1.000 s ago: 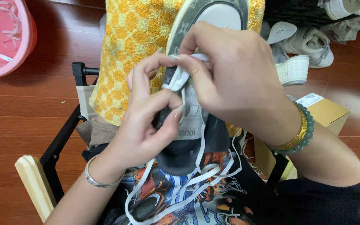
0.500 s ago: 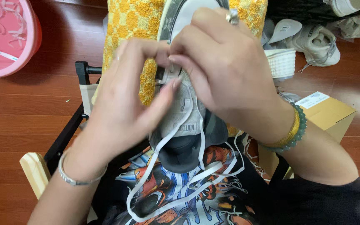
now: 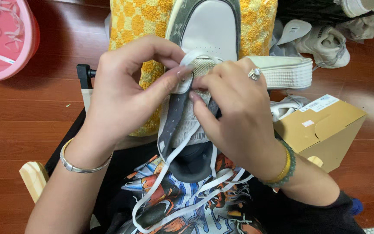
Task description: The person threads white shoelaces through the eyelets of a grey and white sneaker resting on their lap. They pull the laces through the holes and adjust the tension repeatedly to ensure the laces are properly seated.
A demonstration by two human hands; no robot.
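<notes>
White lace (image 3: 182,169) runs through the eyelets of a grey-and-white shoe (image 3: 208,30) that rests toe-away on the person's lap, its heel opening over a printed black shirt (image 3: 169,203) and its toe against a yellow checked cloth (image 3: 139,19). Left hand (image 3: 122,95) sits at the shoe's left eyelet row, thumb and forefinger pinched shut on a flat loop of lace near the top of the tongue; a silver bangle (image 3: 81,162) circles its wrist. Right hand (image 3: 234,112) meets it from the other side, fingertips closed on the same stretch of lace and the eyelet edge, a ring on one finger and yellow and green bead bracelets (image 3: 284,167) at the wrist. Loose lace ends trail down from the shoe across the shirt. Just right of the shoe lies a white ribbed sole (image 3: 282,71), with another pale shoe (image 3: 325,43) beyond it. A brown cardboard box (image 3: 325,125) stands near the right forearm on the red-brown wooden floor (image 3: 31,112). A pink basin (image 3: 5,39) holding white strands sits at upper left, well apart from the hands. A pale wooden chair corner (image 3: 33,177) shows beside the left forearm.
</notes>
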